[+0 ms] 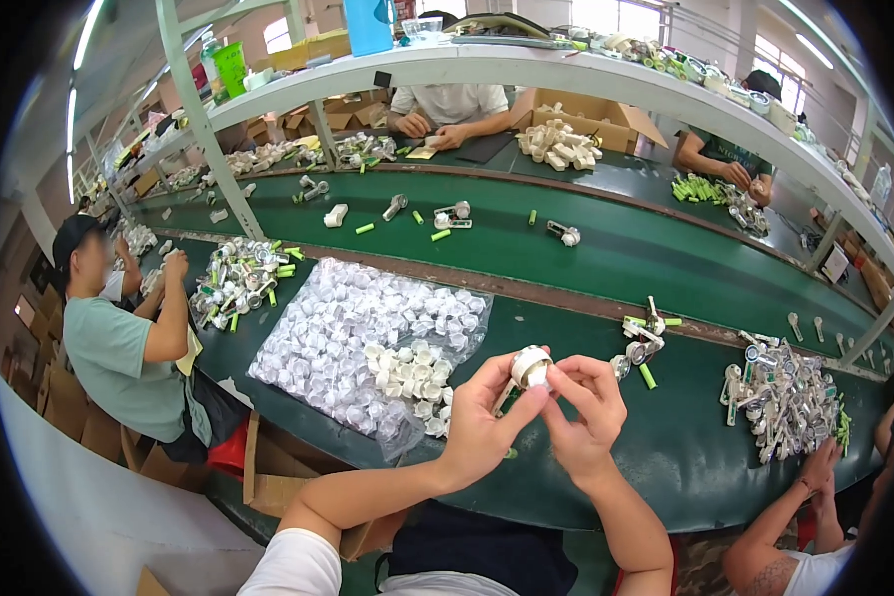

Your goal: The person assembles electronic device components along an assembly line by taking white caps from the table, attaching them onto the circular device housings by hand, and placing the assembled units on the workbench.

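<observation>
Both hands meet over the green table (606, 248). The left hand (482, 422) has its fingers curled, pinching a small round white-and-metal cap part (529, 368) from the left side. The right hand (586, 417) closes in on it too, fingertips touching its right edge. Just left sits a clear plastic bag of white caps (358, 338).

A long green table (606, 248) is running past seated workers, small parts and green sticks (440, 234) lying along it. A cardboard box (591, 114) of white pieces is sitting at the far side. A person in a green shirt (114, 358) is working beside a heap of metal parts (236, 278); another heap (780, 392) is lying at the right.
</observation>
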